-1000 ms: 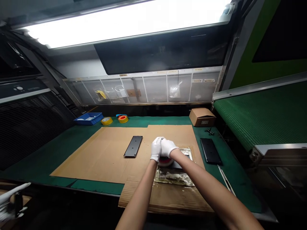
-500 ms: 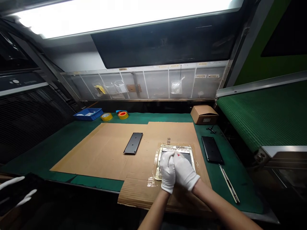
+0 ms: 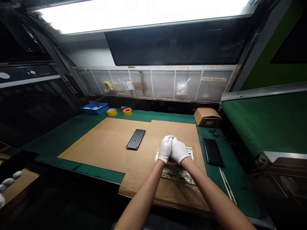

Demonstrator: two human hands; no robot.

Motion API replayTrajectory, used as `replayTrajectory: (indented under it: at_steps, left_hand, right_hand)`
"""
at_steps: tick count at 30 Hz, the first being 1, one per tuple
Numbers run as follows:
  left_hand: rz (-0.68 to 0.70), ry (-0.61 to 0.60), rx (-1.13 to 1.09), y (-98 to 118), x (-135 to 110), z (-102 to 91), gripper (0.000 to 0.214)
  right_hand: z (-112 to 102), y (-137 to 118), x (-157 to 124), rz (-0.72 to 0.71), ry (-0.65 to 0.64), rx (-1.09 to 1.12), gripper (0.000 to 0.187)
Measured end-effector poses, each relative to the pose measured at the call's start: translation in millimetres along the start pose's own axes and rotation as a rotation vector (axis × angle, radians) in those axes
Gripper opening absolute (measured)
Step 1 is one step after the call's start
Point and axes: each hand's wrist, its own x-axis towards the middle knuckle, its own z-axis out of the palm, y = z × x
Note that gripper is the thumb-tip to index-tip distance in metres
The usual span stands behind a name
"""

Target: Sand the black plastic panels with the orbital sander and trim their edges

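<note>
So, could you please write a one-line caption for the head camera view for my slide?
White-gloved hands clasp a red object over a foil-edged sheet on cardboard.

Thin white cotton gloves (image 3: 177, 150) ending right at the wrists, with bare forearms (image 3: 141, 198) behind them.

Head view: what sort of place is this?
Most likely a factory assembly or packing line. A green mesh conveyor belt runs beside a green-topped workbench laid with brown corrugated cardboard, which holds a flat black metal plate; a roll of yellow tape sits nearby.
</note>
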Motion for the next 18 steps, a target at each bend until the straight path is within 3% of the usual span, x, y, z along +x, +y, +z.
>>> replayTrajectory:
  at_steps: [3, 5, 8, 14, 18]
  left_hand:
    - [0.042, 0.1, 0.022, -2.3, -52.5, -18.6, 0.026]
    - [0.087, 0.162, 0.061, -2.0, -85.2, -20.9, 0.028]
    - [0.167, 0.161, 0.073, 3.2, -109.5, -4.9, 0.029]
    - [0.258, 0.027, -0.006, 25.2, -93.3, 50.8, 0.025]
    - [0.147, -0.1, 0.026, 26.2, -67.5, 80.5, 0.024]
  right_hand:
    - [19.3, -9.8, -35.3, -0.191, 0.035, -0.077, 0.039]
    - [30.3, -7.3, -59.3, -0.292, 0.041, -0.146, 0.041]
    - [37.0, 10.8, -82.4, -0.222, 0.032, -0.199, 0.043]
    - [24.2, 64.4, -90.9, -0.005, 0.134, -0.139, 0.041]
    - [13.3, 93.7, -77.4, 0.158, 0.087, -0.079, 0.041]
